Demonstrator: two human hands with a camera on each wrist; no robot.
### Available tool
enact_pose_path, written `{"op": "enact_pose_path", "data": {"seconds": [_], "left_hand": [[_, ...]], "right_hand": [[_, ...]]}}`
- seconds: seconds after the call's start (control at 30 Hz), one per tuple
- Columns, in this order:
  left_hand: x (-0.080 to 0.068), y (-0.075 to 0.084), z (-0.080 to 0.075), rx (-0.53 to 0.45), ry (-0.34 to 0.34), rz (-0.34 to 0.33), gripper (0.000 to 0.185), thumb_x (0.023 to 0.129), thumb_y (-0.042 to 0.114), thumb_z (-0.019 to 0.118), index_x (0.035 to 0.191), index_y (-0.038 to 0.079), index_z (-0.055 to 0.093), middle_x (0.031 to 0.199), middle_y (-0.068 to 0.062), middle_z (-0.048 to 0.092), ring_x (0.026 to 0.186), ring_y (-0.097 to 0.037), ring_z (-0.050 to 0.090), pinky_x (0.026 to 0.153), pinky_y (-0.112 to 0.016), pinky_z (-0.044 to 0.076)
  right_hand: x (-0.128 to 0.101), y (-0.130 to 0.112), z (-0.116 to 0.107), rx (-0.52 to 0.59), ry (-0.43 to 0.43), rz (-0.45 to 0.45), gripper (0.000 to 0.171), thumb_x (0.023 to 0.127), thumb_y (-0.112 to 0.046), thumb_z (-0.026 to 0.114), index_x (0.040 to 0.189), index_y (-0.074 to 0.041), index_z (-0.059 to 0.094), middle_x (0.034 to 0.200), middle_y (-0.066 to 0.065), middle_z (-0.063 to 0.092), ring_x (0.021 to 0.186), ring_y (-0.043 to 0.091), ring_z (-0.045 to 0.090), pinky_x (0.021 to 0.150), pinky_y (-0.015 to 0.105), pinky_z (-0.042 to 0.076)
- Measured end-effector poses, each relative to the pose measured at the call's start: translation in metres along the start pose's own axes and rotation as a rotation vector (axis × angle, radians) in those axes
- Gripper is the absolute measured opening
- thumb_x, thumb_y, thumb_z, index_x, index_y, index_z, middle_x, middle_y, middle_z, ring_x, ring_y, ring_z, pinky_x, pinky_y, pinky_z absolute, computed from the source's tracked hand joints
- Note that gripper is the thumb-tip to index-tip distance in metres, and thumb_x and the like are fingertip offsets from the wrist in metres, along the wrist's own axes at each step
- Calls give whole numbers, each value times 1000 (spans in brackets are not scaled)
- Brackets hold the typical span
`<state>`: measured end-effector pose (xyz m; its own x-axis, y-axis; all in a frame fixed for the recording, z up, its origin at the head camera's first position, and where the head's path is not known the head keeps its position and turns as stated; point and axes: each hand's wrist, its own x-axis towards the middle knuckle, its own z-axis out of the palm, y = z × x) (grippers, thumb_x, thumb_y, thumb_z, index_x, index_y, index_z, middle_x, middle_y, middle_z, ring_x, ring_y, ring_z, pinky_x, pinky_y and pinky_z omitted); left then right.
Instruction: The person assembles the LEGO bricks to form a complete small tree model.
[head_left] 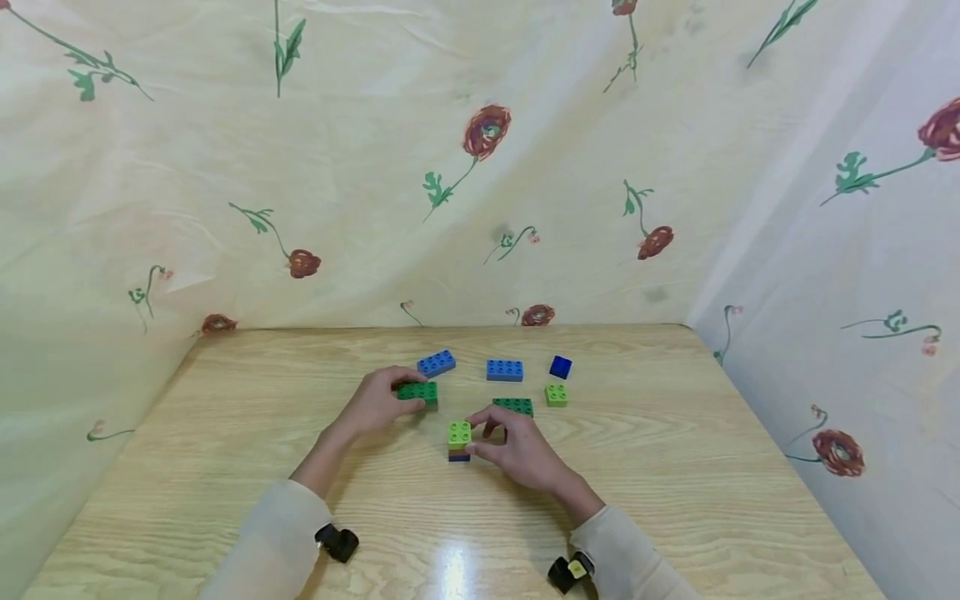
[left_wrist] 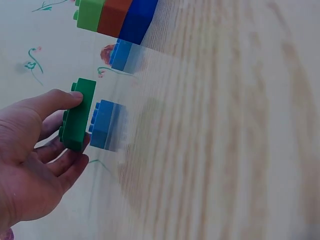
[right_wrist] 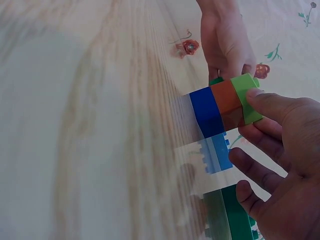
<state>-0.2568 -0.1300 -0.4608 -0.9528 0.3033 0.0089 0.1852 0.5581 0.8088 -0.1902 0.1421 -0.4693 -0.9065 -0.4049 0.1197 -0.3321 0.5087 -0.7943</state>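
Near the middle of the head view, the left hand (head_left: 372,405) has its grip closed around a dark green brick (head_left: 417,391), thumb on one long side and fingers curled under the other, as the left wrist view shows plainly (left_wrist: 77,116). The right hand (head_left: 517,450) steadies a small stack (head_left: 459,441) just right of centre, light green on top, orange in the middle and blue at the base resting on the wooden surface (head_left: 675,467); thumb and fingertips pinch it from the sides, so this grip is narrow and holding the stack. In the right wrist view the stack (right_wrist: 225,105) fills the upper right, with the thumb pressed on its light green cap. Loose pieces lie beyond the hands: a blue brick (head_left: 437,362) just behind the dark green one, another blue brick (head_left: 504,370) to its right, a small dark blue cube (head_left: 560,367), a small light green brick (head_left: 556,395), and a second dark green brick (head_left: 513,406) touching or nearly touching the right fingers. To do this well, I judge the left hand should keep the brick level and studs up, while the right holds the stack low on its sides, leaving the top studs uncovered and the base flat so nothing tips.
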Motion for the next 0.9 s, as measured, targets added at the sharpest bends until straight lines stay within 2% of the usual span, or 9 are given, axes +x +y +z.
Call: {"op": "enact_pose_path", "data": {"seconds": [0.43, 0.57, 0.9], "left_hand": [[-28, 18, -2, -48, 18, 43, 33, 92, 15, 78, 125, 15, 73, 136, -10, 67, 122, -28, 64, 101, -48, 54], [-36, 25, 0, -72, -4, 57, 32, 92, 15, 78, 124, 15, 73, 131, -9, 69, 115, -26, 66, 99, -46, 56], [-52, 37, 9, -89, -55, 102, 31, 90, 15, 80, 121, 17, 73, 125, -3, 70, 112, -22, 66, 93, -36, 57]], "right_hand": [[-1, 0, 0, 4, -6, -16, 25, 95, -27, 76, 118, -20, 71, 110, 4, 71, 99, 21, 62, 75, 23, 47], [0, 1, 0, -3, 1, -17, 25, 95, -27, 77, 118, -21, 71, 110, 3, 71, 97, 20, 63, 73, 23, 48], [0, 1, 0, -7, -6, -31, 25, 95, -27, 76, 118, -21, 71, 110, 5, 71, 97, 20, 62, 73, 24, 47]]}}
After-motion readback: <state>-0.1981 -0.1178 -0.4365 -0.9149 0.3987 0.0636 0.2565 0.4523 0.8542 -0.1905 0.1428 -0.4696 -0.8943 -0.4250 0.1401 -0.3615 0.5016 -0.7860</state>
